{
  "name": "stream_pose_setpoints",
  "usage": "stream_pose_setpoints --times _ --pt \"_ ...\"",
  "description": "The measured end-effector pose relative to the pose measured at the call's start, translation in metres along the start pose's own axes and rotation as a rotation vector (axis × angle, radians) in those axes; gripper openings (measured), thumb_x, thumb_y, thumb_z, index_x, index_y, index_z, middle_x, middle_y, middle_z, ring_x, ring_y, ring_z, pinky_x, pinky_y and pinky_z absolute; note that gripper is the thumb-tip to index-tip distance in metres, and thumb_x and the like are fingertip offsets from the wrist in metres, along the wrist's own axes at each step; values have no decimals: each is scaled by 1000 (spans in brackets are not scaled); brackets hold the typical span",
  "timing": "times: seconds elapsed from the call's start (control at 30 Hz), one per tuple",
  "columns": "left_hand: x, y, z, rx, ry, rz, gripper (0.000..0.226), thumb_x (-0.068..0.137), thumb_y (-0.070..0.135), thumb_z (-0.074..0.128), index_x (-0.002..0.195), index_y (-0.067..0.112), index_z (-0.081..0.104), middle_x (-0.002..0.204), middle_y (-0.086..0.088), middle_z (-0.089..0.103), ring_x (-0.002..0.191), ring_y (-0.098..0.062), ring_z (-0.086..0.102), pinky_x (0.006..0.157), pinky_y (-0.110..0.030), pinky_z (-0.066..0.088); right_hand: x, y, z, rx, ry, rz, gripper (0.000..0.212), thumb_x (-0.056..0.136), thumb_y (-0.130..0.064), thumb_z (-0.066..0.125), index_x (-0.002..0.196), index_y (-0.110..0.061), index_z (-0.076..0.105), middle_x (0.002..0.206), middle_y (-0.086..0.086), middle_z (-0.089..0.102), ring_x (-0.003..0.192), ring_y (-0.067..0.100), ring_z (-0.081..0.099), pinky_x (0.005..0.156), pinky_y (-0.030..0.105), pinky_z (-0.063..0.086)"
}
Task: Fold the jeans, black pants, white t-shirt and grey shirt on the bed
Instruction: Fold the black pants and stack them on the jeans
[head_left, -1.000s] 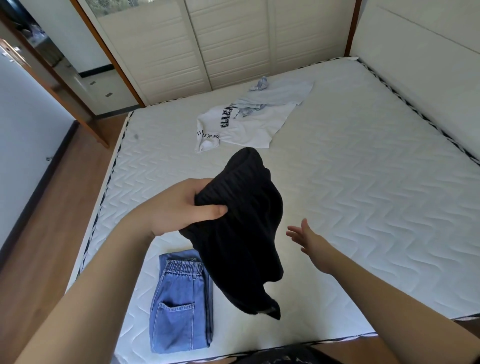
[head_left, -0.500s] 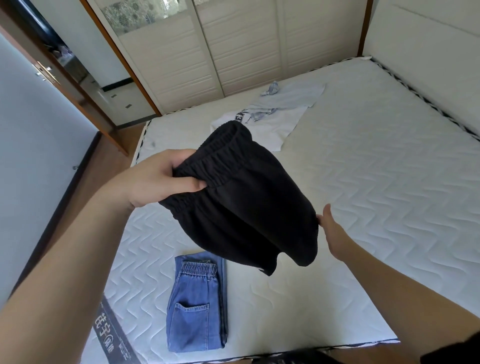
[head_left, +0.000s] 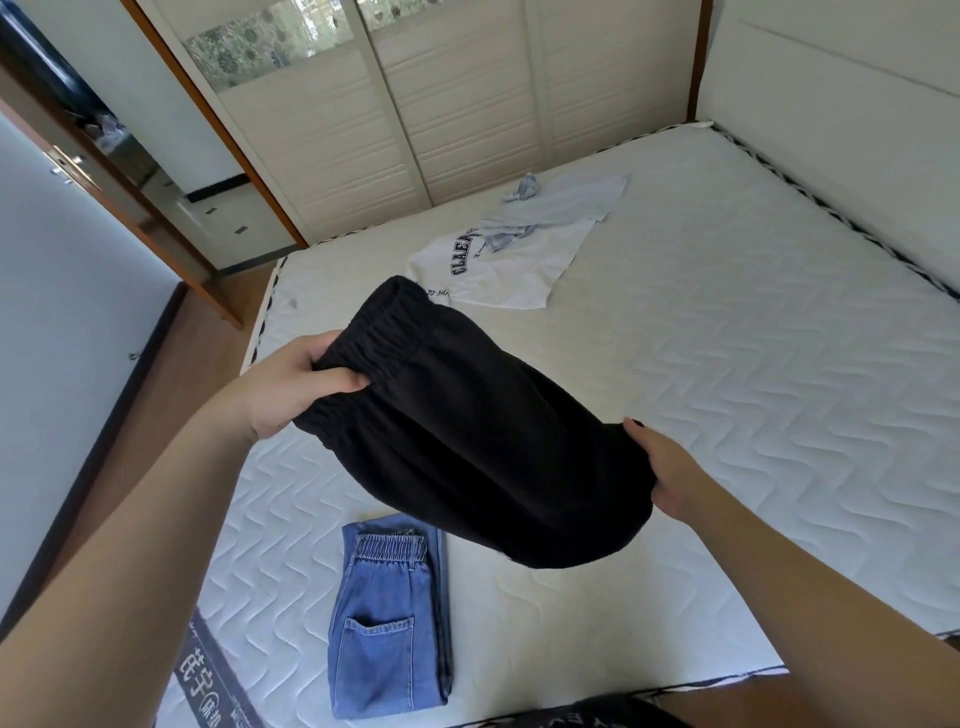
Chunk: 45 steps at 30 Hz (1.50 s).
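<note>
Pants: I see black pants folded, held in air above bed. Left hand grips elastic waistband, thumb on top, fingers curled under. Right hand holds opposite folded end, thumb over edge, fingers hidden beneath cloth. Jeans lie folded on near mattress edge. White t-shirt spread farther back, grey shirt overlapping its far side.

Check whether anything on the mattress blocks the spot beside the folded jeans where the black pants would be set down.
Nothing visible does. The black pants hang above the mattress, held by the left hand and right hand. The stretch right of the jeans is bare; the white t-shirt and grey shirt lie farther back.
</note>
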<state>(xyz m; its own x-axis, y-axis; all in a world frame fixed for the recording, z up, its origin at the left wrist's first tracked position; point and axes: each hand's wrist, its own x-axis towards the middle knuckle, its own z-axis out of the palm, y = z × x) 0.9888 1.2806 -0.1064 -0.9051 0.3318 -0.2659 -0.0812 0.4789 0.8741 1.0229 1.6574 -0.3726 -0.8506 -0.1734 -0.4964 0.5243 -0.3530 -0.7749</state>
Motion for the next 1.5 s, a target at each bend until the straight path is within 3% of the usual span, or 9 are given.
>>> stream_pose_setpoints --times 0.4,0.57,0.67,0.77,0.97,1.13,1.23,1.33,1.5 --pt "19 -118 30 -129 53 -175 52 60 37 79 110 28 69 109 -15 71 98 -41 66 78 -48 50 -48 -43 -47 -89 315 -336 26 95 -29 63 111 -10 68 111 10 71 107 28 66 80 30 55" --pt "32 -143 51 -66 6 -170 47 65 33 73 112 34 67 109 0 73 101 -23 69 88 -45 55 -64 -51 -56 -415 516 -456 22 94 -32 63 109 -17 68 133 -23 54 120 -2 51 99 23 37" --pt "38 -158 64 -97 -15 -168 41 79 17 67 118 27 64 110 0 73 103 -23 68 91 -46 53 -74 -54 -52 -590 608 -509 22 95 -34 59 95 -13 66 101 -11 70 101 15 62 87 32 46" --pt "40 -171 76 -181 -26 -167 39 88 6 63 123 24 61 113 1 72 107 -21 67 88 -37 53 -87 -58 -49 -681 721 -554 28 92 -36 63 79 -12 57 77 8 61 76 26 58 69 35 43" --pt "34 -201 95 -319 -42 -177 37 86 10 65 120 26 63 111 0 73 102 -19 69 85 -36 54 -116 -51 -56 -698 779 -587 29 80 -35 77 78 -26 50 72 -10 56 67 9 54 65 23 42" --pt "22 -231 128 -378 -38 -247 41 73 23 68 114 28 64 104 -3 74 94 -27 72 78 -45 59 -136 -30 -65 -736 687 -518 31 80 -24 79 103 -36 62 71 -12 53 68 6 53 73 20 42" --pt "16 -247 158 -408 -8 -286 31 82 15 65 112 24 64 101 -5 75 89 -27 72 72 -44 60 -143 -15 -72 -768 683 -454 15 80 -23 79 87 -33 72 78 -9 67 77 11 62 77 22 44" --pt "9 -260 182 -428 -23 -327 33 82 15 63 114 22 62 101 -6 74 90 -27 71 67 -40 59 -147 -3 -78 -790 729 -415 19 81 -19 78 73 -35 70 75 -15 68 71 -1 61 69 9 43" --pt "4 -277 210 -469 -50 -381 33 82 16 63 113 26 60 100 -4 75 88 -26 72 67 -39 59 -141 1 -94 -795 739 -357 16 82 -21 77 75 -32 68 80 -8 68 69 -3 59 65 4 41"
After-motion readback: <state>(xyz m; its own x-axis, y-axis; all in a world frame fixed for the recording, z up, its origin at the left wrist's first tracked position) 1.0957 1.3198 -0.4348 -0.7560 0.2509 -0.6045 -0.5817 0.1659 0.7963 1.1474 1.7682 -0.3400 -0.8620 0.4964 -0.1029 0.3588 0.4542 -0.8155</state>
